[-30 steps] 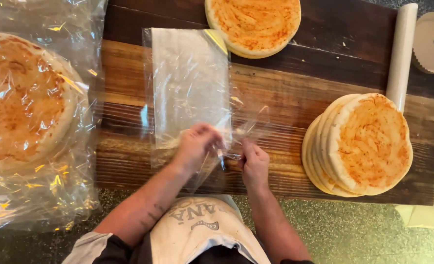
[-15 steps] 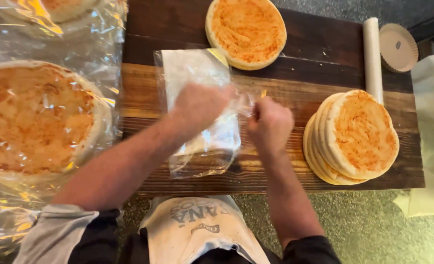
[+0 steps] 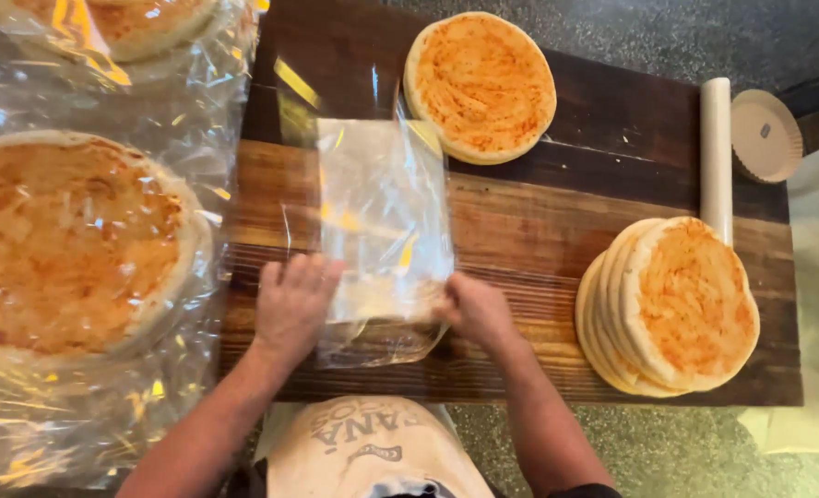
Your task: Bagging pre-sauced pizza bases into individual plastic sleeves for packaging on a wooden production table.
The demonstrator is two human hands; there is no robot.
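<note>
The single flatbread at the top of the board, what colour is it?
Orange-red top with a pale cream rim, seen in the head view.
</note>
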